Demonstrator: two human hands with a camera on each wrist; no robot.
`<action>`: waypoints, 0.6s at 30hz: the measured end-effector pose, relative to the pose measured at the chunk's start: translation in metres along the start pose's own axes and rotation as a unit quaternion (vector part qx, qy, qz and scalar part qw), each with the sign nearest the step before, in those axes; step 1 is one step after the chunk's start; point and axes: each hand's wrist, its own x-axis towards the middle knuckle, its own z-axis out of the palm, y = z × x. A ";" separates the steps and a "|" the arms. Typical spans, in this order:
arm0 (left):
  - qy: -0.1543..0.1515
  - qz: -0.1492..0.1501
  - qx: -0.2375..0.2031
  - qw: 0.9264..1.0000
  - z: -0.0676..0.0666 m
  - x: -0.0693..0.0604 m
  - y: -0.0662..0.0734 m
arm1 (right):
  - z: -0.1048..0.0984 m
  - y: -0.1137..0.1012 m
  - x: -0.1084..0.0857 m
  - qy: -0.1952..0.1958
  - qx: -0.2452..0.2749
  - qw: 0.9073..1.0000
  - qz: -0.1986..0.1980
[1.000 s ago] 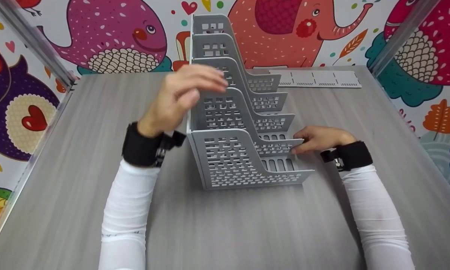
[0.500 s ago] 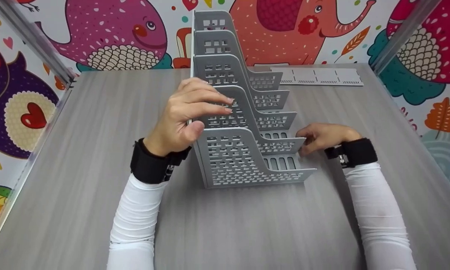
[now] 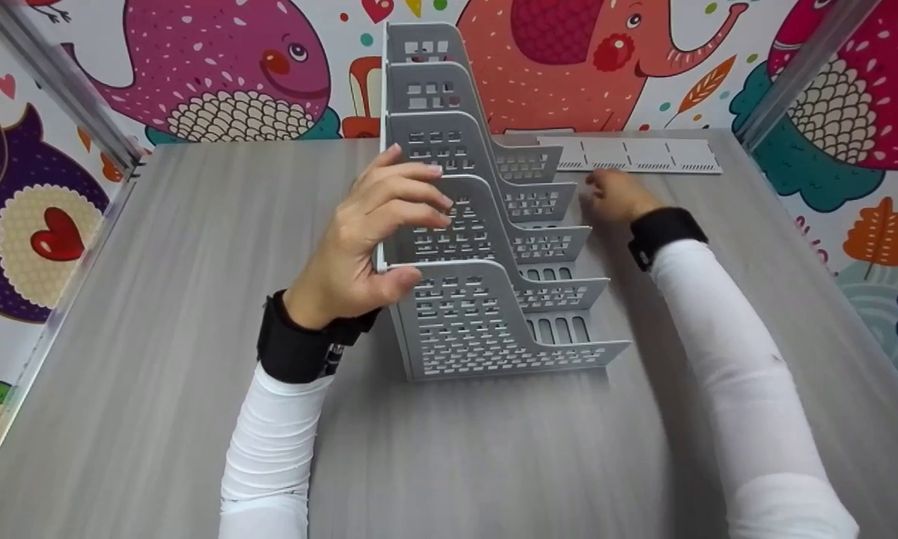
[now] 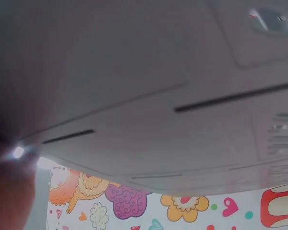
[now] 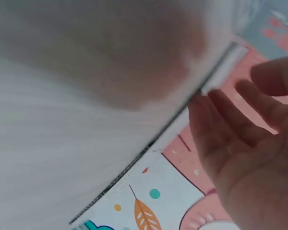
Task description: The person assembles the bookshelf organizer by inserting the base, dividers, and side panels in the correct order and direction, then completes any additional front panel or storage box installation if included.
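Note:
A grey desktop file rack with several stepped, perforated dividers stands upright on the table. My left hand lies against its left-side panel, fingers spread over the panel's edge towards the dividers and thumb near the front divider. Close up in the left wrist view is the rack's smooth panel with dark slots. Beyond the rack's right side, my right hand is above the table, just in front of a flat white slotted strip. In the right wrist view its fingers are bent a little, with nothing between them.
The wood-grain table is bounded by walls with cartoon animals. Metal posts rise at the back corners.
My left hand has come down onto the rack's panel edge. My right hand has left the rack's lower right end and moved back towards the white strip.

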 end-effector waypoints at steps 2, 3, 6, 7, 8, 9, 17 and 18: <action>-0.015 0.000 0.011 1.000 -0.005 0.000 0.003 | 0.003 -0.004 0.016 0.004 -0.034 0.999 0.006; -0.022 0.001 0.016 1.000 -0.006 0.000 0.004 | 0.005 -0.005 0.023 0.005 -0.052 0.999 0.005; -0.041 0.001 0.024 0.999 -0.009 -0.001 0.006 | 0.010 -0.004 0.036 0.002 -0.085 0.996 0.000; -0.046 0.001 0.024 0.999 -0.010 -0.001 0.006 | 0.011 -0.002 0.038 -0.004 -0.092 0.996 -0.002; -0.051 0.001 0.024 0.998 -0.010 -0.001 0.006 | 0.012 -0.001 0.038 -0.013 -0.095 0.995 -0.001; -0.055 0.000 0.025 0.998 -0.009 0.000 0.006 | 0.013 0.001 0.039 -0.022 -0.097 0.995 0.004; -0.104 -0.014 0.043 0.994 -0.016 -0.001 0.007 | 0.012 0.006 0.032 -0.003 -0.117 0.993 0.020; -0.110 -0.016 0.044 0.993 -0.017 -0.001 0.007 | 0.011 0.006 0.030 0.001 -0.123 0.992 0.027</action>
